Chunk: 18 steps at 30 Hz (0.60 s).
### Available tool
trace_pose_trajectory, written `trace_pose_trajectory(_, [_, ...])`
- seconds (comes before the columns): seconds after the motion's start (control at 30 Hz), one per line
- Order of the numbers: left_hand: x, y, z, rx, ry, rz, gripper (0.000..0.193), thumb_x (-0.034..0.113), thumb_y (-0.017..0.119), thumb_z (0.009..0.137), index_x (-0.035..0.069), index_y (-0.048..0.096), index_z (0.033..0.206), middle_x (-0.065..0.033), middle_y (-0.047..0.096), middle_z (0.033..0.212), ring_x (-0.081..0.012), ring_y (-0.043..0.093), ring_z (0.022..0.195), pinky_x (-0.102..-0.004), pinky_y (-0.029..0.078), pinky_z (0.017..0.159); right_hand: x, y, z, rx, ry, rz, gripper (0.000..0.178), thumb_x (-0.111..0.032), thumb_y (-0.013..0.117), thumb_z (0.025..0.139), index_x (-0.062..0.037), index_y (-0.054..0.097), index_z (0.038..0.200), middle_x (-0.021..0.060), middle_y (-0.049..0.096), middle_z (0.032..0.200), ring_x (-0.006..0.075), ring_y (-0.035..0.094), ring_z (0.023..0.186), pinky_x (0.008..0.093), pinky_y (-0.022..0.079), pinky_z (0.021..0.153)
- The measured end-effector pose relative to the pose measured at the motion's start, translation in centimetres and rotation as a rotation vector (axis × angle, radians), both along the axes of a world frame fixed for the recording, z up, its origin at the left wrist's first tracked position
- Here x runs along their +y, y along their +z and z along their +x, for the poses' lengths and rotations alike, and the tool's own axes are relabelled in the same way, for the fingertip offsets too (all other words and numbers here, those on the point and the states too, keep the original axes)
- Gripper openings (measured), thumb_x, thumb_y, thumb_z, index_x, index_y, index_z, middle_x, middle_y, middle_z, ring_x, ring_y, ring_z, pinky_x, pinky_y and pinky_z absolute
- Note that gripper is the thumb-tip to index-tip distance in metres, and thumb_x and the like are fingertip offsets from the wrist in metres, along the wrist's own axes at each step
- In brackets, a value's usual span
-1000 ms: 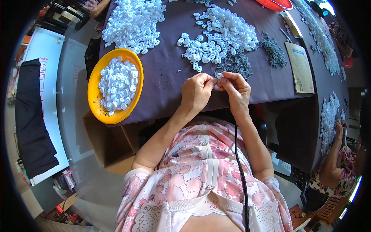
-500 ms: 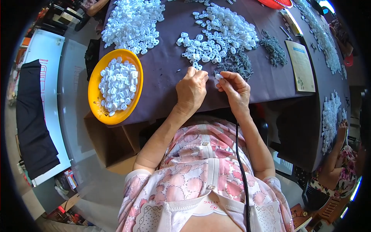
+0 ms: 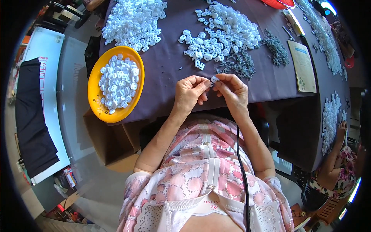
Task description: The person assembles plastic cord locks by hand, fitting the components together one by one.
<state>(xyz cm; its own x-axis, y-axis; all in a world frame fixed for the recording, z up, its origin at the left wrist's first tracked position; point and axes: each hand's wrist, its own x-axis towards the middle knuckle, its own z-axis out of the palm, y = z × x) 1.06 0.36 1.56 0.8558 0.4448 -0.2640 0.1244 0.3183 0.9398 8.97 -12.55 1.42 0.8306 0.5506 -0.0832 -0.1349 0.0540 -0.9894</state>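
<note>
In front of me, at the table's near edge, my right hand (image 3: 234, 92) pinches a small white oval plastic piece with holes (image 3: 214, 79). My left hand (image 3: 190, 92) meets it from the other side, thumb and fingers closed at the piece's edge; anything tiny between them is hidden. Just beyond my hands spreads a pile of similar white plastic pieces (image 3: 232, 29). Beside that lies a heap of small dark grey parts (image 3: 239, 65). At my left, a yellow oval bowl (image 3: 92, 83) is filled with white pieces.
Another big white pile (image 3: 133, 25) covers the far left of the table (image 3: 162, 77). To the right are a second grey heap (image 3: 276, 48), a tan booklet (image 3: 302, 67) and a red basket (image 3: 279, 3). An open cardboard box (image 3: 110, 141) stands below the bowl. Another person's arm (image 3: 330, 168) shows far right.
My left hand has turned and come away from the pile's near edge, its fingertips now meeting the white piece in my right hand. My right hand has hardly moved.
</note>
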Motion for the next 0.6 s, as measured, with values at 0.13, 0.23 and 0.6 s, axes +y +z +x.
trace_pose_trajectory(0.13, [-0.11, -0.01, -0.07, -0.002, -0.016, -0.019, 0.016, 0.014, 0.063, 0.087, -0.002, 0.065, 0.092, -0.0034, 0.063, 0.071, -0.0065, 0.056, 0.051, -0.0183, 0.044, 0.042, 0.10, -0.08, -0.06, -0.006, 0.015, 0.009, 0.014, -0.004, 0.062, 0.086, -0.0004, 0.063, 0.100, 0.0017, 0.066, 0.083, 0.0065, 0.062, 0.073, 0.0192, 0.049, 0.059])
trace_pose_trajectory(0.23, [-0.02, -0.25, -0.15, -0.035, -0.028, -0.031, 0.017, 0.013, 0.063, 0.087, -0.002, 0.065, 0.094, -0.0044, 0.064, 0.073, -0.0073, 0.057, 0.054, -0.0188, 0.046, 0.045, 0.13, -0.28, -0.01, -0.008, 0.017, 0.014, 0.014, -0.004, 0.062, 0.086, 0.0000, 0.064, 0.099, 0.0021, 0.066, 0.083, 0.0064, 0.062, 0.073, 0.0192, 0.049, 0.059])
trace_pose_trajectory(0.6, [-0.22, -0.05, -0.06, -0.013, -0.031, -0.015, 0.013, 0.010, 0.060, 0.089, -0.002, 0.064, 0.091, -0.0041, 0.065, 0.075, -0.0060, 0.057, 0.053, -0.0189, 0.046, 0.044, 0.06, -0.33, 0.18, 0.002, 0.022, 0.020, 0.013, -0.003, 0.061, 0.086, -0.0008, 0.064, 0.098, 0.0015, 0.066, 0.081, 0.0056, 0.061, 0.072, 0.0181, 0.049, 0.060])
